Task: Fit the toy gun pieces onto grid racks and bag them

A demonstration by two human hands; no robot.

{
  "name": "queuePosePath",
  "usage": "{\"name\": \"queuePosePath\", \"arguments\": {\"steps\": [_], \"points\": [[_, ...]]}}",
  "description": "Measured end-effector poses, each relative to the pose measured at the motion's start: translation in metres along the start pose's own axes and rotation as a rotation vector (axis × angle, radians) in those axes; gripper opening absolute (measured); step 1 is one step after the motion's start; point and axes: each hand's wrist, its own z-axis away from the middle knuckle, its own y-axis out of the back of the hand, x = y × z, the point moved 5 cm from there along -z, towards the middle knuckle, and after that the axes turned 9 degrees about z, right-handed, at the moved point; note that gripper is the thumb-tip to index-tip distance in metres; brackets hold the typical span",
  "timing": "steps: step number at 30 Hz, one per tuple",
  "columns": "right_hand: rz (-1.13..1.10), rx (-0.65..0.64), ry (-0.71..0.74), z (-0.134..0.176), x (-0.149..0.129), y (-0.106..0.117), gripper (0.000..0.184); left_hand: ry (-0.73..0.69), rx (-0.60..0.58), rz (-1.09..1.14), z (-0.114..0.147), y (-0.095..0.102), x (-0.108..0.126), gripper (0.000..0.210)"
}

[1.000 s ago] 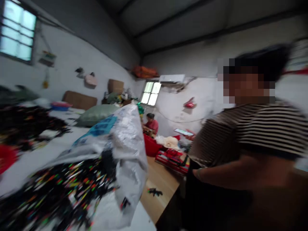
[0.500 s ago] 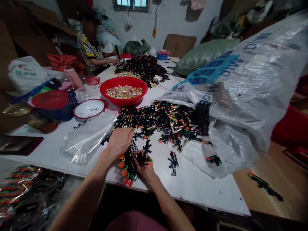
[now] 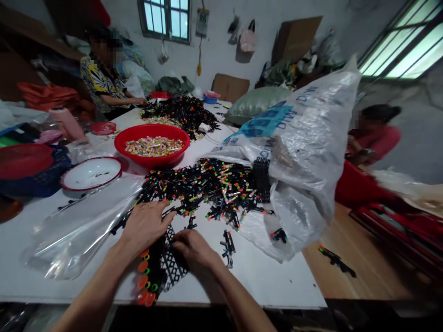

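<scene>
Since half a second ago, the head view has swung rightward, and the right hand [image 3: 194, 246] now rests at a black lattice strip [image 3: 176, 267], the dark piece then seen before it no longer showing there. In this head view, the strip slants across the near part of the white tabletop [image 3: 263, 281], between the two hands. Right-hand fingers curl over its right side; whether that grip pinches it, I cannot tell. The left hand [image 3: 147, 223] lies back upward, thumb held away from the fingers, above the far end of a black bundle with orange and green round ends [image 3: 152, 274]; its fingertips blend into the dark pieces, so whether its grip is closed on anything cannot be told. Just beyond spreads a pile of black toy guns [image 3: 194, 180], reaching the mouth of a white sack [image 3: 311, 147]. Clear plastic bags [image 3: 79, 240] lie left of the left hand, near a white dish [image 3: 92, 173] and a red basin [image 3: 152, 159] of small colourful pieces. Right of the right hand lies a single toy gun [image 3: 228, 249].
</scene>
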Motion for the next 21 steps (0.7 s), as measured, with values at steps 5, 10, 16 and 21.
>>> {"name": "queuePosePath", "arguments": {"steps": [5,10,16,21], "points": [[0.402,0.301,-0.548,-0.004,0.093,0.105,0.027,-0.018,0.026,0.014,-0.003,-0.005,-0.006,0.049],[0.533,0.237,-0.449,-0.005,0.074,0.094,0.024,-0.033,0.032,0.046,-0.001,-0.004,-0.008,0.048],[0.553,0.078,0.088,0.066,0.012,-0.002,0.016,0.032,0.022,0.049,0.001,0.001,-0.006,0.044],[0.315,0.116,-0.265,0.087,0.039,-0.003,0.034,0.024,0.038,0.035,0.001,0.002,-0.002,0.043]]}}
